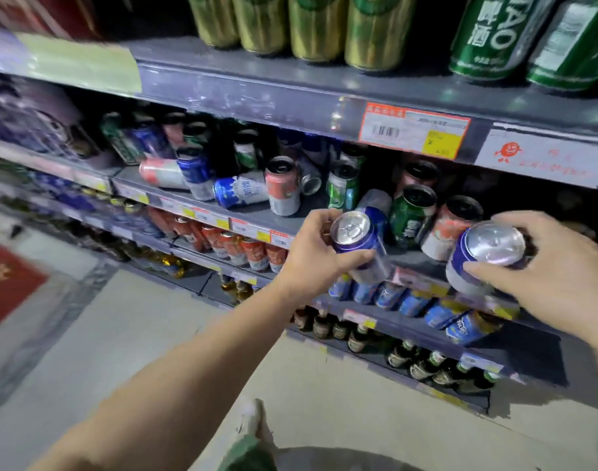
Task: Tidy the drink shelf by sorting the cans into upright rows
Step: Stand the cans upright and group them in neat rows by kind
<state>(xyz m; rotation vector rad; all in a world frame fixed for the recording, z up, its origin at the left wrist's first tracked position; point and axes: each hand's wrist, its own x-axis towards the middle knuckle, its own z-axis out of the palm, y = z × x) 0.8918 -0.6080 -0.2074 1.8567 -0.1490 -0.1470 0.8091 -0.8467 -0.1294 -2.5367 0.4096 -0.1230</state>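
Observation:
The drink shelf (pixel 256 215) holds a jumble of blue, green and pink-and-silver cans, some upright, some lying down. My left hand (pixel 311 256) grips a blue-and-silver can (pixel 362 246) in front of the shelf edge, its top tilted toward me. My right hand (pixel 549 273) holds a second blue-and-silver can (pixel 477 260), thumb on its side and fingers over its far rim. A blue can (pixel 239 192) and a pink can (pixel 161 173) lie on their sides to the left. A pink can (pixel 283 186) and a green can (pixel 412 215) stand behind my hands.
The shelf above carries gold cans (pixel 318 25) and tall green cans (pixel 494 35), with a price label (pixel 413 130) on its edge. Lower shelves hold pink cans (pixel 243 249), blue cans (pixel 426 307) and bottles (pixel 426 365). A red mat (pixel 8 280) lies on the floor.

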